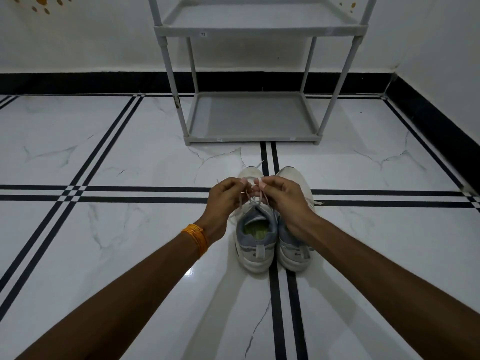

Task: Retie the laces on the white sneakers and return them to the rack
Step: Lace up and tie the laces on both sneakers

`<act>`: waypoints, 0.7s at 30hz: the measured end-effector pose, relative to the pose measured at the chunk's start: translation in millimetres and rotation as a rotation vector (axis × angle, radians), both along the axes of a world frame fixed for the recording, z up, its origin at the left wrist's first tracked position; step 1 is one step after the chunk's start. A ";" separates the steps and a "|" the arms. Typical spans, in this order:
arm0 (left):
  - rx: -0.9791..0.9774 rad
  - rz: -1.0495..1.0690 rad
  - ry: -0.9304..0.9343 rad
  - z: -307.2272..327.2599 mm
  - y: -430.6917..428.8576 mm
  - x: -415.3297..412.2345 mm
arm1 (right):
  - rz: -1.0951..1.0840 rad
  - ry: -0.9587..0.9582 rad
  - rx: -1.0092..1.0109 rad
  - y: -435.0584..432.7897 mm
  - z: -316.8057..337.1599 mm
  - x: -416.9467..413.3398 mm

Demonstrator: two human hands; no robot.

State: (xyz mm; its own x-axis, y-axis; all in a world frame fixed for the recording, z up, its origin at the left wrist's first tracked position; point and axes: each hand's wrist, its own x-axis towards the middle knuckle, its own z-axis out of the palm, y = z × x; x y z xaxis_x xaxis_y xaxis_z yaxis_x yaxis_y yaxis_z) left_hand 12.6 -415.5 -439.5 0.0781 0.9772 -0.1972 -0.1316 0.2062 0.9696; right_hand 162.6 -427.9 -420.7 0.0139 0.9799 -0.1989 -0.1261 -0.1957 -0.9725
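Observation:
Two white sneakers with grey heels stand side by side on the floor, toes pointing away from me: the left sneaker (255, 245) and the right sneaker (292, 252). My left hand (224, 197) and my right hand (281, 197) hover over the left sneaker's tongue, each pinching a strand of its white laces (250, 197). The fingertips nearly meet above the shoe. One lace end (259, 164) pokes out past the toe. My right hand hides most of the right sneaker's top; a lace end (318, 202) of that shoe lies on the floor.
A grey plastic shoe rack (250, 139) stands against the white wall just beyond the sneakers, its bottom shelf and the shelf above holding nothing. The floor is glossy white marble tile with black stripes. A black skirting runs along the walls, with a corner at right.

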 end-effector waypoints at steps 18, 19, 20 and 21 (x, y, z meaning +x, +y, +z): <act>0.090 -0.016 0.112 -9.1 5.5 10.2 | -0.027 -0.117 -0.053 15.7 -21.4 3.6; 0.094 -0.019 0.134 -8.8 5.7 10.0 | -0.014 -0.107 -0.058 16.1 -21.4 4.2; 0.090 -0.022 0.153 -7.9 6.3 9.4 | -0.005 -0.103 -0.063 16.2 -21.2 4.8; 0.076 -0.028 0.159 -6.6 7.4 8.6 | 0.002 -0.104 -0.067 16.4 -21.1 5.5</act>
State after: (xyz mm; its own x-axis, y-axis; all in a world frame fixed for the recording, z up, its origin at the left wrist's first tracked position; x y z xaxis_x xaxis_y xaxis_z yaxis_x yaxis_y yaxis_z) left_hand 21.2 -408.0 -446.1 0.0789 0.9877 -0.1353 0.0295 0.1334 0.9906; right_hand 168.1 -411.5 -441.8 0.0358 0.9645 -0.2616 -0.0242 -0.2609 -0.9651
